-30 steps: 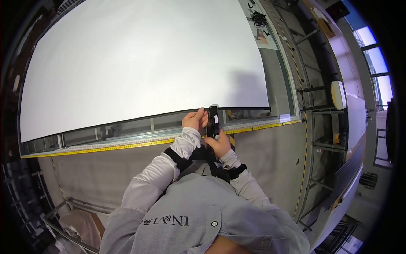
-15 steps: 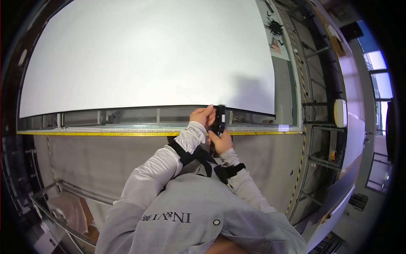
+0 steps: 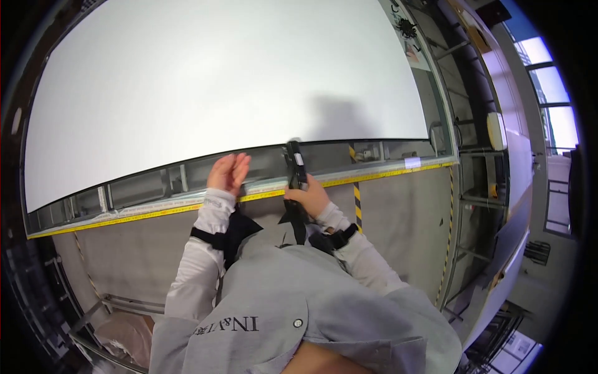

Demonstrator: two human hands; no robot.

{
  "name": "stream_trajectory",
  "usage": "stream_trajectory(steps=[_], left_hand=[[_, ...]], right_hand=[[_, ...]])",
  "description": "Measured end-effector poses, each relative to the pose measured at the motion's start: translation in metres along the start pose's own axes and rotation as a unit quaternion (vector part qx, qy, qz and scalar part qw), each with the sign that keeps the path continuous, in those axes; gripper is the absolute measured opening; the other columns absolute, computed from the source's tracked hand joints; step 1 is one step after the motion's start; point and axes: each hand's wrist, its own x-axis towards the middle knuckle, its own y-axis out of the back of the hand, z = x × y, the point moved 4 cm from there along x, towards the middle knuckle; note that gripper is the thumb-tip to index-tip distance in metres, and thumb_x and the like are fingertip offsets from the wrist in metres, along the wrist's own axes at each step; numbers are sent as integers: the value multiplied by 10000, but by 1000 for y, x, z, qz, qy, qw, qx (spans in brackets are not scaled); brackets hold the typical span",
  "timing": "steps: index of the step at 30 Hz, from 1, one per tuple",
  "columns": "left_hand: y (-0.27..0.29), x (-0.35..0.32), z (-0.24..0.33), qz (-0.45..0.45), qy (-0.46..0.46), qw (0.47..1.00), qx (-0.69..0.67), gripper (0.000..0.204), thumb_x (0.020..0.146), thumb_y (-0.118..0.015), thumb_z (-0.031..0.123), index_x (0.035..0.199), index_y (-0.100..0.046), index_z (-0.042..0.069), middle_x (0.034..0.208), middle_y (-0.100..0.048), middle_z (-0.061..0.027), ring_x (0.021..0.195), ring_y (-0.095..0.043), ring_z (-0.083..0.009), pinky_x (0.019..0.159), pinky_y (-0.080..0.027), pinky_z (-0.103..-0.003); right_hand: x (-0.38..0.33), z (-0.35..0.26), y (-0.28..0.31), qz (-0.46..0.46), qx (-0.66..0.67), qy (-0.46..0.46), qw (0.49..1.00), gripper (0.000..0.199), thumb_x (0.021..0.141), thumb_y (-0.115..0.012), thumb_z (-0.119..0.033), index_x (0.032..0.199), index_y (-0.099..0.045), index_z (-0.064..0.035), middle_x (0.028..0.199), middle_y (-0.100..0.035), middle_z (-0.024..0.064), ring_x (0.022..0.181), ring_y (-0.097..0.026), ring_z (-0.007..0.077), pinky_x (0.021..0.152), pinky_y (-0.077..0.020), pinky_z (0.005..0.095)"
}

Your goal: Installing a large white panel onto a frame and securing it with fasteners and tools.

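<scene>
left hand (image 3: 228,174) loosely curved, right hand (image 3: 309,196) clenched

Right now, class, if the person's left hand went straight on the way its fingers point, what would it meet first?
The left hand would probably meet the white panel first, at its dark near edge; height is unclear, so it might pass above.

You count two hands: left hand (image 3: 228,172), right hand (image 3: 313,197); two black wrist straps (image 3: 208,237), one black tool (image 3: 295,163), one white sheet (image 3: 218,75), one yellow measuring tape (image 3: 261,195) along your worktop's (image 3: 143,206) near edge, one black heap (image 3: 407,27) by its right edge.
</scene>
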Motion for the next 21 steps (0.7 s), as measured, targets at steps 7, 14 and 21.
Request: stream_trajectory(steps=[7,14,21], left_hand=[[-19,15,-14,20,59,996,56,198,729,-540,81,854,-403,12,878,-529,-158,795,-540,-232,618,-484,-286],[-16,22,-9,13,23,998,60,67,713,-549,42,733,-510,-9,718,-568,-105,638,-567,-180,535,-487,-234],[-18,20,-14,28,0,998,55,39,708,-549,22,712,-511,18,686,-559,-69,601,-555,-148,484,-463,-210]], right_hand=[[4,13,-68,63,-30,15,997,272,605,-578,-82,839,-457,-11,683,-531,49,616,-513,118,564,-411,226],[5,0,-75,90,-28,24,995,277,634,-572,-90,867,-447,-7,704,-538,50,622,-522,126,574,-416,232],[9,-4,-82,87,-26,39,995,268,646,-576,-94,869,-449,-15,683,-535,47,598,-513,114,530,-418,236]])
